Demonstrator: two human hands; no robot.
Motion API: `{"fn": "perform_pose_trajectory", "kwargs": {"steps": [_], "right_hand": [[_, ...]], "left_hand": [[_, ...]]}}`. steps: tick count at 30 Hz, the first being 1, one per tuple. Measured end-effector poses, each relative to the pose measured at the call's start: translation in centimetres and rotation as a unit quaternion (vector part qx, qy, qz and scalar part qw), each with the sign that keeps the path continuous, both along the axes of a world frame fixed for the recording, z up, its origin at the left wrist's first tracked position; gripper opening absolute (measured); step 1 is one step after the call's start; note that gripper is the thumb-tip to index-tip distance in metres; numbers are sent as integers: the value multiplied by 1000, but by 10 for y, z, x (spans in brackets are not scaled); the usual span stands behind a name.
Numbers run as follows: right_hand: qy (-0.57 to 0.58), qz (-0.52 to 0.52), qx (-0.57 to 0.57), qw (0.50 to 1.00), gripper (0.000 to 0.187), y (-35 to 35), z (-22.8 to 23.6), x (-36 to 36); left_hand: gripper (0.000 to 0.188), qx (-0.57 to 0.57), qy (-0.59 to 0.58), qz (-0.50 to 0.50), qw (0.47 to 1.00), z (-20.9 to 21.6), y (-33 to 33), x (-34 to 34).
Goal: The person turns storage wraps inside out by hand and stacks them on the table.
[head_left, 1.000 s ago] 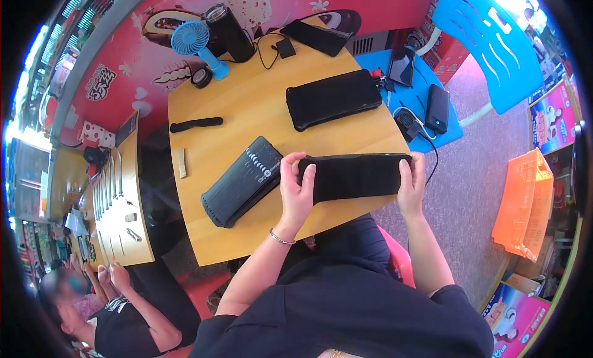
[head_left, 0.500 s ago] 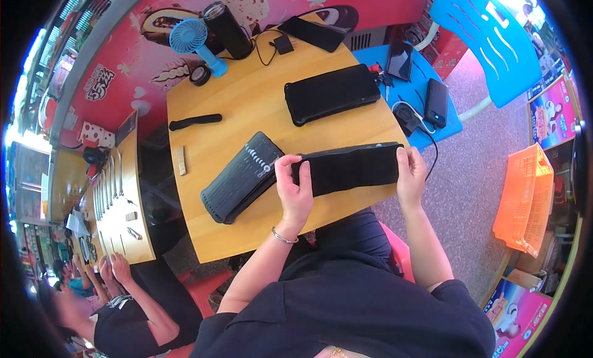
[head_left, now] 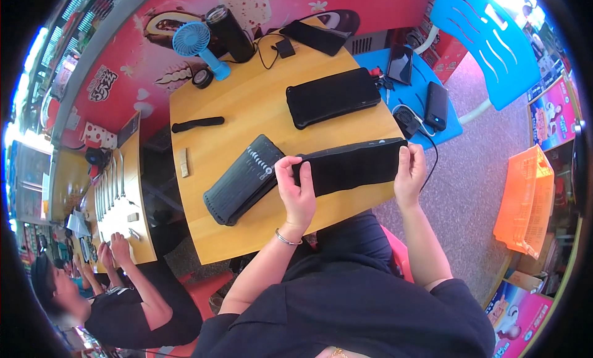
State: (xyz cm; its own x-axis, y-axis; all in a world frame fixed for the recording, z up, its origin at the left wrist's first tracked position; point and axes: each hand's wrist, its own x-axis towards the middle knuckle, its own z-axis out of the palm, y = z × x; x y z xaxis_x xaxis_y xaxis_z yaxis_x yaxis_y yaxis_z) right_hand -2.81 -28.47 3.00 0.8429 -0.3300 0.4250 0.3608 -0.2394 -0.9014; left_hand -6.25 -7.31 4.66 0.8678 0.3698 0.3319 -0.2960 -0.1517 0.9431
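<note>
A long, flat black piece (head_left: pixel 352 168), maybe fabric, is stretched level between my hands over the table's near right edge. My left hand (head_left: pixel 295 190) pinches its left end, thumb on top; a bracelet circles that wrist. At the other end, my right hand (head_left: pixel 410 174) grips with thumb and fingers. Just left of my left hand lies a dark grey, glossy stack or bundle (head_left: pixel 242 180) with pale printing, set at a slant. Beyond the held piece rests a thick, flat black stack (head_left: pixel 333 98). What it consists of I cannot tell.
On the wooden table (head_left: pixel 247 105) are a narrow black strip (head_left: pixel 197 124), a small tan block (head_left: pixel 184 162), a blue fan (head_left: pixel 199 46), a black flask (head_left: pixel 230 33) and a charger (head_left: pixel 285 48). A blue chair (head_left: pixel 488 46) holds electronics. An orange crate (head_left: pixel 525 197) stands right; another person (head_left: pixel 126 308) sits left.
My right hand and the right end of the black piece have shifted slightly up and right, so the piece looks straighter. The person at the left has moved their head and hands.
</note>
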Motion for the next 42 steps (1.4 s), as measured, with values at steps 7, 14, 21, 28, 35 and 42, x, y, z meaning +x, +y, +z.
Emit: {"fn": "perform_pose_trajectory", "kwargs": {"steps": [7, 14, 21, 28, 35, 42], "right_hand": [[-14, 12, -5, 1000, 13, -5, -3, 6], [58, 8, -14, 998, 12, -3, 0, 5], [12, 5, 24, 1000, 12, 6, 9, 5], [79, -11, 27, 996, 22, 3, -8, 12], [77, -4, 38, 996, 21, 6, -4, 8], [32, 46, 33, 998, 18, 12, 4, 10]], "left_hand": [[15, -43, 26, -16, 999, 6, -4, 1], [15, -28, 20, -7, 999, 1, -3, 5], [13, 4, 6, 26, 1000, 2, -4, 6], [16, 57, -29, 62, 996, -3, -10, 3], [14, 67, -32, 50, 996, 1, -10, 4], [13, 42, -19, 65, 997, -2, -5, 7]]}}
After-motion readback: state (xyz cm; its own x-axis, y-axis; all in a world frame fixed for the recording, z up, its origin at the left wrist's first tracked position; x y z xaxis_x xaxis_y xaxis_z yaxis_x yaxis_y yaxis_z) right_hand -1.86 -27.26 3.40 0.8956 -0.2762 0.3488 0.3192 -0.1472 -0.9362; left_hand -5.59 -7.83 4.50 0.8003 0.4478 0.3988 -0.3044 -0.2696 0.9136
